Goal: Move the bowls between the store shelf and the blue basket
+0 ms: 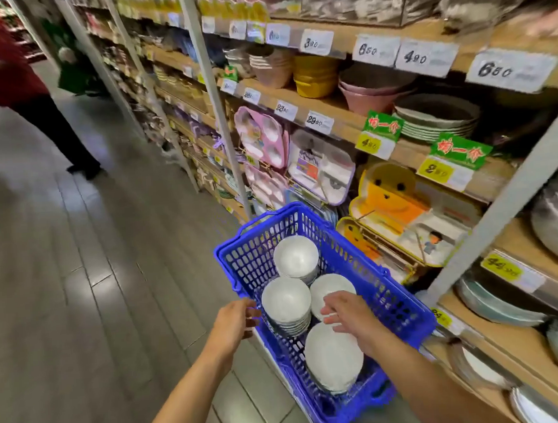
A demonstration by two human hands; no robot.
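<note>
A blue plastic basket [389, 299] stands on the floor against the shelf unit. Inside it are several stacks of white bowls: one at the far end [295, 255], one at the middle left [285, 300], one at the middle right [330, 288] and one at the near end [332, 354]. My left hand [233, 323] rests at the basket's left rim, fingers curled by the edge. My right hand [346, 314] hovers over the middle-right and near stacks, fingers spread, holding nothing. The store shelf [347, 127] runs along the right.
The shelves carry pink and yellow bowls [315, 75], stacked plates [434, 122], divided children's trays [264, 137] and price tags. Large plates fill the low shelves at right [499, 303]. A person in a red top [15, 79] stands up the aisle at left, on grey plank floor.
</note>
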